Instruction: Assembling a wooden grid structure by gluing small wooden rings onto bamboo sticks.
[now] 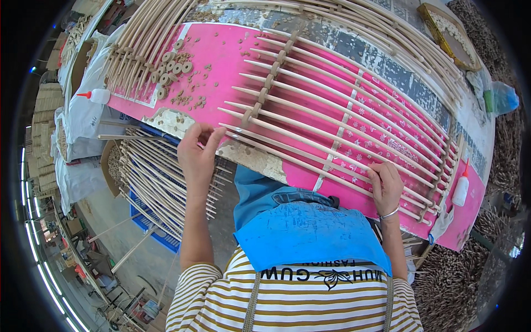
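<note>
Pale wooden rods lie side by side across the pink board, their pointed ends toward the left. A row of brown wooden rings crosses them near those ends, and another row of rings crosses them on the right. My left hand is closed in a pinch at the left end of the nearest rod. Farther right, my right hand has thumb and fingers pinched on a rod near the front edge; the exact contact is partly hidden by the fingers.
Loose rings and small brown discs are scattered at the board's left. Glue bottles with red tips stand left and lie right. A blue crate of rods sits below left. More assembled rods lie at far left.
</note>
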`<state>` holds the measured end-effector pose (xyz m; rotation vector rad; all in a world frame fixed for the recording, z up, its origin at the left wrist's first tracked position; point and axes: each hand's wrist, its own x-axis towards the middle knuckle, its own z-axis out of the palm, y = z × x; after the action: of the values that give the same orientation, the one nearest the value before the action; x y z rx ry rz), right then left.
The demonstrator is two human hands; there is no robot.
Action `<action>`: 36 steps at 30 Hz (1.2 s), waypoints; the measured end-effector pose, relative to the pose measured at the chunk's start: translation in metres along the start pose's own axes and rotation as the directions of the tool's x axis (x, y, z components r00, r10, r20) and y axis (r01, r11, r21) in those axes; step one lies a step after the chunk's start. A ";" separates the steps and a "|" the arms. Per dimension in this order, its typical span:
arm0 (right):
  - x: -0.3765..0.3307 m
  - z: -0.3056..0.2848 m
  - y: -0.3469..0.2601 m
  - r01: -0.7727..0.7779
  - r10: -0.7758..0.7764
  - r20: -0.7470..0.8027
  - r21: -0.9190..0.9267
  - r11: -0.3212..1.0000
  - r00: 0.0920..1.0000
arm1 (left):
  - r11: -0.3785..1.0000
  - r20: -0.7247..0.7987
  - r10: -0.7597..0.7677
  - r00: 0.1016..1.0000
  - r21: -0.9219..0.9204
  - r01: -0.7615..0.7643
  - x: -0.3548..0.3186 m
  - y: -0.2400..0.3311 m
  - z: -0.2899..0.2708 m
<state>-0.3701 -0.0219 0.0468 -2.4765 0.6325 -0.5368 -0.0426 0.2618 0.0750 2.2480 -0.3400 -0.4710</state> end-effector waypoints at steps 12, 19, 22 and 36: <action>-0.003 0.004 0.007 -0.029 0.029 0.020 0.031 0.999 0.999 | 0.600 0.175 0.677 0.715 0.430 -0.674 0.015 0.012 0.023; -0.006 0.016 0.015 0.002 -0.001 -0.024 0.027 1.000 1.000 | 0.692 0.176 0.652 0.738 0.260 -0.673 0.029 -0.002 0.023; -0.002 0.018 0.016 0.019 -0.016 -0.046 0.052 0.998 0.999 | 0.603 0.206 0.696 0.688 0.352 -0.716 0.029 -0.008 0.022; -0.010 0.017 0.017 -0.005 -0.005 -0.113 -0.086 0.996 0.994 | 0.575 0.219 0.719 0.660 0.345 -0.742 0.029 0.003 0.039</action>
<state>-0.3751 -0.0226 0.0213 -2.5404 0.7146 -0.6669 -0.0343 0.2232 0.0466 2.2136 -1.4599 0.0071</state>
